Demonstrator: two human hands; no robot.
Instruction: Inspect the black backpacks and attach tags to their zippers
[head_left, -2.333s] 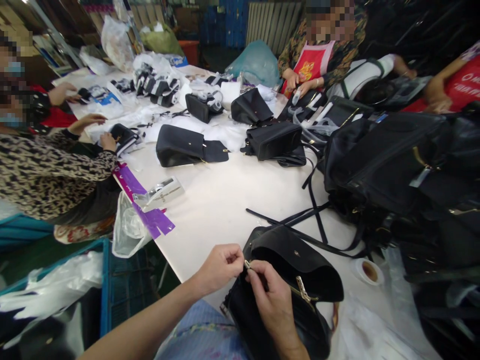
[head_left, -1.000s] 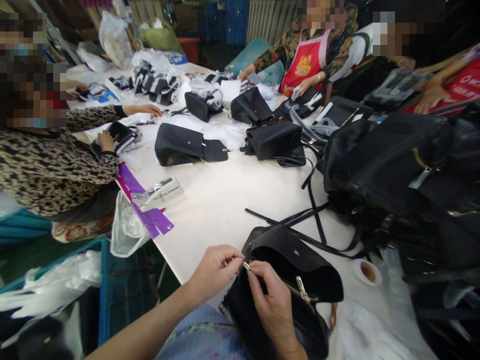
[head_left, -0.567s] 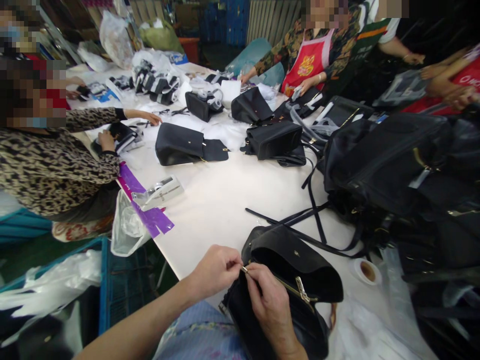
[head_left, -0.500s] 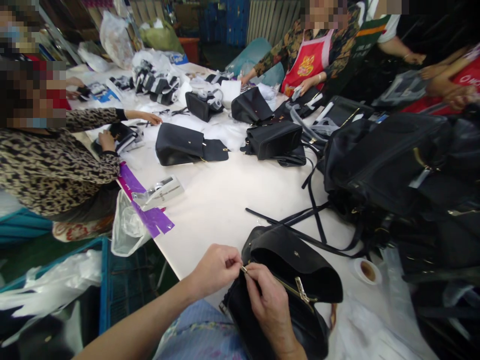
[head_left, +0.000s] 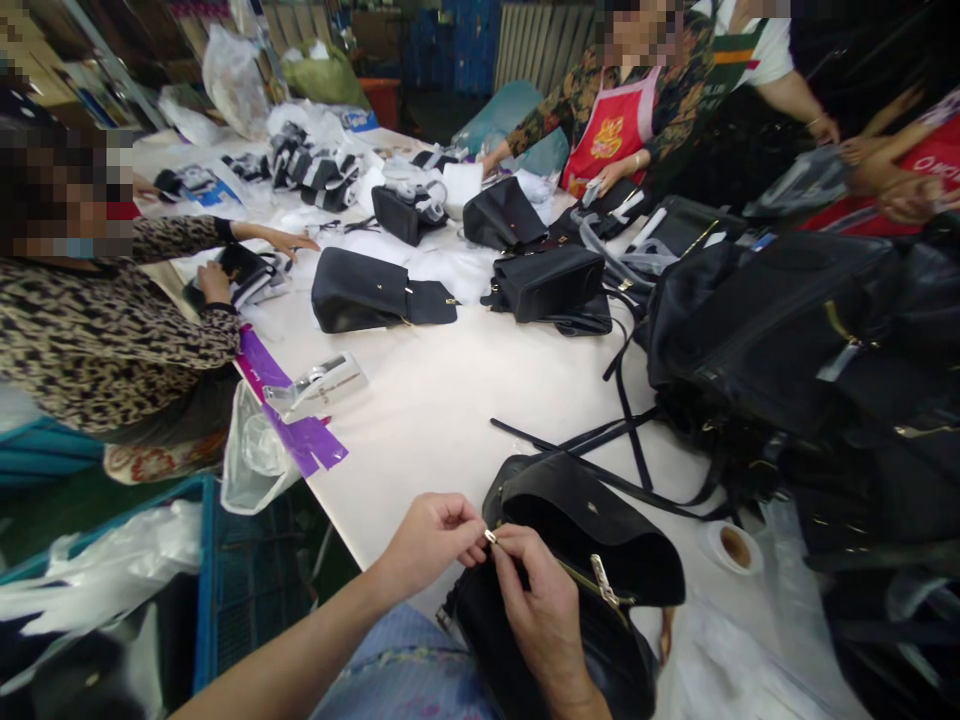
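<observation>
A black leather bag (head_left: pixel 622 665) lies in front of me at the table's near edge, its flap (head_left: pixel 574 500) folded back from the mouth. My left hand (head_left: pixel 439 540) pinches a small shiny zipper pull (head_left: pixel 490 536) at the bag's left end. From the other side, my right hand (head_left: pixel 540 600) grips the same small piece between thumb and fingers, resting over the bag. A gold-coloured metal fitting (head_left: pixel 604 580) sits on the bag right of that hand. Thin black straps (head_left: pixel 585 440) trail behind the flap.
Black bags (head_left: pixel 780 310) are heaped at the right, beside a tape roll (head_left: pixel 731 547). Other bags (head_left: pixel 360 290) lie across the white table (head_left: pixel 420 400). A tape dispenser (head_left: pixel 322 385) stands near the left edge, above a blue crate (head_left: pixel 208 590). Co-workers handle bags around the table.
My hands have shifted slightly around the zipper pull, which has turned and shows brighter. The bag stays put. At left, a co-worker's outstretched hand has drawn back a little.
</observation>
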